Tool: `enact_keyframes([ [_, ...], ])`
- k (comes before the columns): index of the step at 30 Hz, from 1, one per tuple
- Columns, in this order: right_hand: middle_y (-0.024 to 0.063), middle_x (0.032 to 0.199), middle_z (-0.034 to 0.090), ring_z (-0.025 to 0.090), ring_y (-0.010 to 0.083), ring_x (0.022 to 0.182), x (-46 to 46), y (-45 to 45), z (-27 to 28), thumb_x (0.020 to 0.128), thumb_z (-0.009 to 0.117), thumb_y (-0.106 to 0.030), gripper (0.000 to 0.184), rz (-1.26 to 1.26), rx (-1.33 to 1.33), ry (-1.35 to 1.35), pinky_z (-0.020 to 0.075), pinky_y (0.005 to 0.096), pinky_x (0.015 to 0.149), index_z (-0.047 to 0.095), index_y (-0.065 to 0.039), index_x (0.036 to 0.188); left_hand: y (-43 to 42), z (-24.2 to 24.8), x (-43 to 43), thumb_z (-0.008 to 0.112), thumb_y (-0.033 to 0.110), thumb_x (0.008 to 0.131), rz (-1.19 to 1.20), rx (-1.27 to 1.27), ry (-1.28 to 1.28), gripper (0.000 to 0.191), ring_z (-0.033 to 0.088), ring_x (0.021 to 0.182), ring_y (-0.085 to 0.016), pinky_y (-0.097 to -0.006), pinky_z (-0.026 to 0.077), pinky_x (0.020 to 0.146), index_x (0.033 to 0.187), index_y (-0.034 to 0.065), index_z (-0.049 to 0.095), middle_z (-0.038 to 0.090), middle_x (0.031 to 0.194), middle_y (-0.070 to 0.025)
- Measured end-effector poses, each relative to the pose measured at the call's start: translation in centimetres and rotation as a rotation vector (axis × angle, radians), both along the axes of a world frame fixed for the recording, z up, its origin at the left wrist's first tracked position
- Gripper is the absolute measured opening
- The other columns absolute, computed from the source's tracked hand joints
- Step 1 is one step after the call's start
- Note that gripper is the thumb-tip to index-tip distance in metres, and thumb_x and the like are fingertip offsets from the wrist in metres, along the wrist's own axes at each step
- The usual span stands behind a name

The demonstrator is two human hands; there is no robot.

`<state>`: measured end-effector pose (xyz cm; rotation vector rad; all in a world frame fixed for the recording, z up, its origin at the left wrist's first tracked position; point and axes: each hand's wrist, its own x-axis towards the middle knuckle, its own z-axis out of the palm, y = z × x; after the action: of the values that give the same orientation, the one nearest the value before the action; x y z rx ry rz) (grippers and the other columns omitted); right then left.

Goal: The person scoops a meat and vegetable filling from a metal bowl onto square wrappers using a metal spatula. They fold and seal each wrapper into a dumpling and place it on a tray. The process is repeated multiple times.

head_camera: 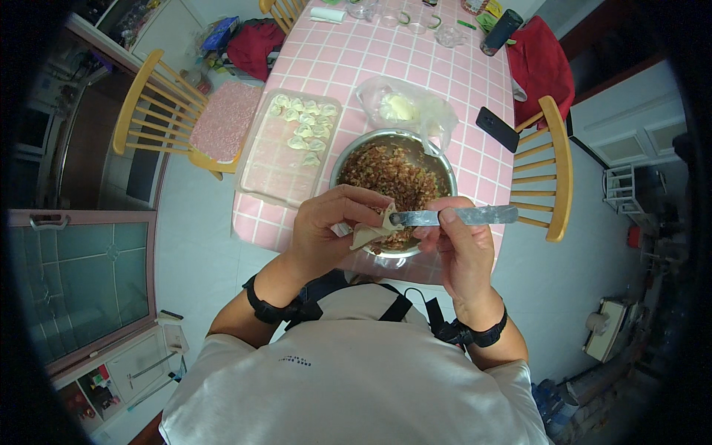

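Note:
My left hand holds a thin dough wrapper over the near side of a steel bowl. A flat metal spatula is gripped in my right hand, its left end touching the wrapper. Chopped brown filling lies in the bowl. Left of the bowl, a clear plastic tray carries several folded dumplings in rows toward its far right. Behind the bowl is a clear plastic bag with pale dough wrappers inside. How much filling the wrapper holds is hidden by my fingers.
A pink checked cloth covers the table. A black phone lies near its right edge. Glass cups and a dark bottle stand at the far end. Wooden chairs flank the table, left and right.

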<state>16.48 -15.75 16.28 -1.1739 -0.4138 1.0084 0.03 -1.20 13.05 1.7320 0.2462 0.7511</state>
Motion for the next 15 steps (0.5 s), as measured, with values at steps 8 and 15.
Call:
enact_keyframes([
  [8, 0.0134, 0.083, 0.072, 0.066, 0.0132, 0.070, 0.50, 0.20, -1.03, 0.104, 0.057, -0.023, 0.025, 0.000, 0.063, 0.018, 0.0525, 0.0249, 0.068, 0.065, -0.001, 0.111, 0.75, 0.41, -0.51, 0.069, -0.016, 0.080, -0.136, -0.130, 0.052, 0.030, 0.063, 0.118, -0.024, -0.0344, 0.054, 0.098, 0.104, 0.0024, 0.069, 0.060, 0.133, -0.0183],
  [15, 0.0098, 0.083, 0.072, 0.070, 0.0149, 0.076, 0.09, 0.17, -0.77, 0.103, 0.059, -0.023, 0.024, 0.035, 0.037, -0.039, 0.0549, 0.0257, 0.072, 0.065, -0.001, 0.111, -0.12, 0.42, -0.09, 0.070, -0.012, 0.083, -0.102, -0.577, -0.002, 0.035, 0.064, 0.113, -0.020, -0.0310, 0.054, 0.096, 0.114, 0.0033, 0.067, 0.060, 0.126, -0.0131],
])
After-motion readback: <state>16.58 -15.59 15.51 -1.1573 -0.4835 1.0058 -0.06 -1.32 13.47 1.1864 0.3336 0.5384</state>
